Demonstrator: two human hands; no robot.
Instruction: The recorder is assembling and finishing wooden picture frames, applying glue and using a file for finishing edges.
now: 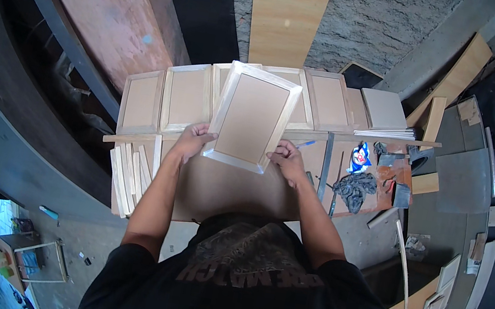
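Observation:
Between both hands I hold up a wooden frame (254, 116) with a light rim and a brown backing panel, tilted slightly clockwise. My left hand (195, 141) grips its lower left side, thumb on the front. My right hand (286, 160) pinches the lower right side; a blue pen (305, 143) shows right beside it, and whether the fingers also hold it I cannot tell. Behind the held frame several similar framed panels (188, 98) stand in a row along the back of the bench, partly hidden by it.
Thin wooden strips (128, 176) lie at the bench's left. To the right are a dark crumpled cloth (355, 190), a blue-and-white packet (361, 157), tools (392, 160) and a stack of flat boards (382, 110). A long dark beam (72, 41) leans at left; boards (288, 16) lean on the wall.

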